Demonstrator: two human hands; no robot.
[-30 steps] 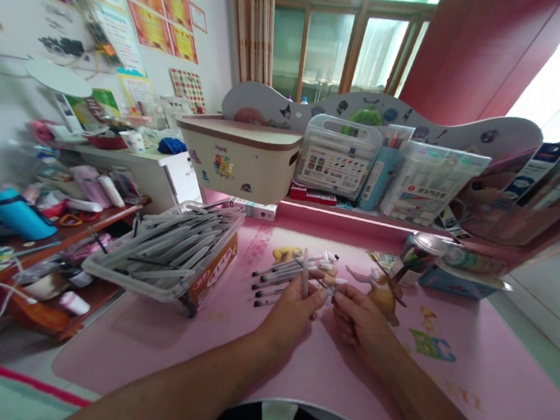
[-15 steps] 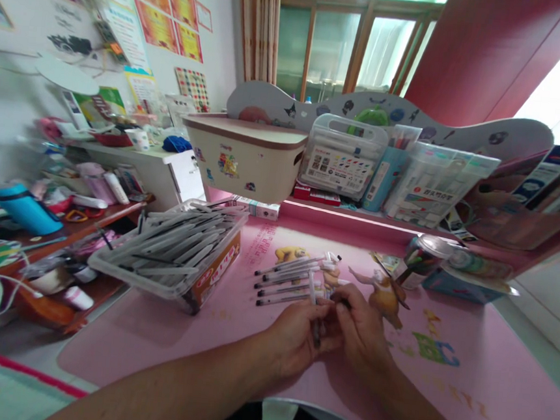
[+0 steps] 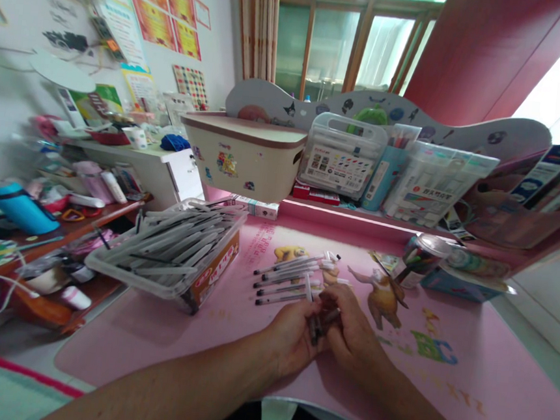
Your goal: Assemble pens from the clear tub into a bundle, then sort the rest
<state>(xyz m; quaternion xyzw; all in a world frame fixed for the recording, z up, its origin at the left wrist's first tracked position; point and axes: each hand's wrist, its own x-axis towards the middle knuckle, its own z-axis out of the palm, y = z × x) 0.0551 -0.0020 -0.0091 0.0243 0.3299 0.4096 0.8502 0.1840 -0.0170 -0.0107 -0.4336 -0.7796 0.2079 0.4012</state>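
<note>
My left hand (image 3: 292,345) is closed around a clear-barrelled pen (image 3: 309,286), which stands tilted with its top above the fingers. Dark pen ends (image 3: 316,331) show side by side in the palm; how many pens there are I cannot tell. Fingers of my right hand (image 3: 354,331) curl in against the left hand and touch the pens, hiding part of them. Just beyond the hands, several clear pens (image 3: 281,279) with black ends lie side by side on the pink desk (image 3: 242,363). To their left stands a clear plastic box (image 3: 207,282) heaped with similar pens.
A metal can (image 3: 426,252) and a blue box (image 3: 464,285) stand at the desk's right back. Along the rear shelf are a cream lidded bin (image 3: 245,161) and clear marker cases (image 3: 346,157). A cluttered side shelf (image 3: 68,244) is on the left.
My right hand has shifted slightly left, its fingers dropping into the left palm. Another dark pen end now shows beside the first. The pens on the desk have not moved.
</note>
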